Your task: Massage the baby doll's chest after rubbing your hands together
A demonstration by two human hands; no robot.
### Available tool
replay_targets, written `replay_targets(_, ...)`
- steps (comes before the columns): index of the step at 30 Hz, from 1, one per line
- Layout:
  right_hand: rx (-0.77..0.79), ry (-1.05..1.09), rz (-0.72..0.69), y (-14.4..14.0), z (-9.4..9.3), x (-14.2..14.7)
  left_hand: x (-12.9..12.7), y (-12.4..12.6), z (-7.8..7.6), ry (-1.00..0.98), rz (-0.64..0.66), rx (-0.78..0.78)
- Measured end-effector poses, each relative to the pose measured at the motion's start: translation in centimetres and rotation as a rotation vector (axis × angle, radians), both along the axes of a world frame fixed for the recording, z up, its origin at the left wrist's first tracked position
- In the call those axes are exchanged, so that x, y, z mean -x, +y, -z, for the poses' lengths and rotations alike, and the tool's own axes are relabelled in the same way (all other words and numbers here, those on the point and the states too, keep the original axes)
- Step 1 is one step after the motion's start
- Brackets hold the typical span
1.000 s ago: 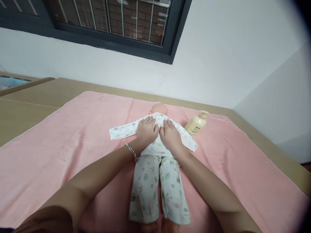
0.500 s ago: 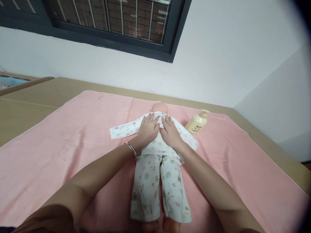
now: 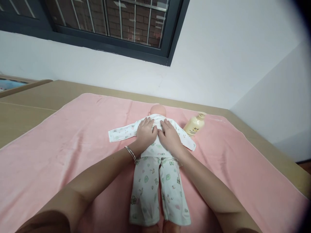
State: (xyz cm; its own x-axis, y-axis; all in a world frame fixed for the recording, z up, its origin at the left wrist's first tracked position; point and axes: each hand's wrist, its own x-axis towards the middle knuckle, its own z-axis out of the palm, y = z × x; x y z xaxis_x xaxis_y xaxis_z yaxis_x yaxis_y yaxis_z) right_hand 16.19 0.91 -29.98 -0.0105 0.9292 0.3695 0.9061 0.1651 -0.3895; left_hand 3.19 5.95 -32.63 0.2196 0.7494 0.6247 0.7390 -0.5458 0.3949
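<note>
A baby doll (image 3: pixel 148 191) in white printed pajamas lies stretched out on a pink blanket (image 3: pixel 97 113), its bald head (image 3: pixel 157 110) at the far end. No facial features show, and its feet are partly cut off by the lower edge. My left hand (image 3: pixel 146 132) rests flat on the left of the doll's upper body, fingers extended, a silver bangle (image 3: pixel 130 153) at the wrist. On the other side of the upper body lies my right hand (image 3: pixel 170 135), also flat and open. Neither hand grips anything.
A pale yellow pump bottle (image 3: pixel 195 124) stands near the doll's right-hand sleeve. The blanket covers much of a wooden surface (image 3: pixel 31 97), which meets a white wall (image 3: pixel 206 64). A dark-framed window (image 3: pixel 109 35) with bars is above. A wooden-edged tray or box (image 3: pixel 26 85) is at far left.
Both hands have slid slightly down the doll's upper body, toward me. The whole view has shifted a little, with the window and bottle appearing slightly lower and further left.
</note>
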Motion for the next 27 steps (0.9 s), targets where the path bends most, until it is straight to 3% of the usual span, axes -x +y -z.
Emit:
replay_targets(4, -0.132, -0.026, -0.06, -0.1, 0.0, 0.3, 0.0, 0.2, 0.1, -0.042, 0.016, -0.014)
replay_targets(9, 0.028, 0.03, -0.093, 0.5, 0.0, -0.4, 0.1, 0.4, 0.4, -0.069, 0.042, -0.026)
replay_targets(14, -0.067, 0.026, -0.069, 0.2, 0.0, -0.2, 0.1, 0.6, 0.6, -0.086, 0.042, -0.044)
replay_targets(18, -0.023, 0.021, -0.114, 0.3, 0.1, -0.1, 0.2, 0.7, 0.7, -0.093, 0.051, -0.039)
replay_targets(24, -0.29, 0.065, -0.05, 0.4, -0.5, -0.6, 0.4, 0.7, 0.3, -0.104, 0.063, 0.008)
replay_targets(27, -0.181, 0.003, -0.096, 0.8, -0.1, -0.6, 0.4, 0.8, 0.1, -0.099, 0.077, 0.019)
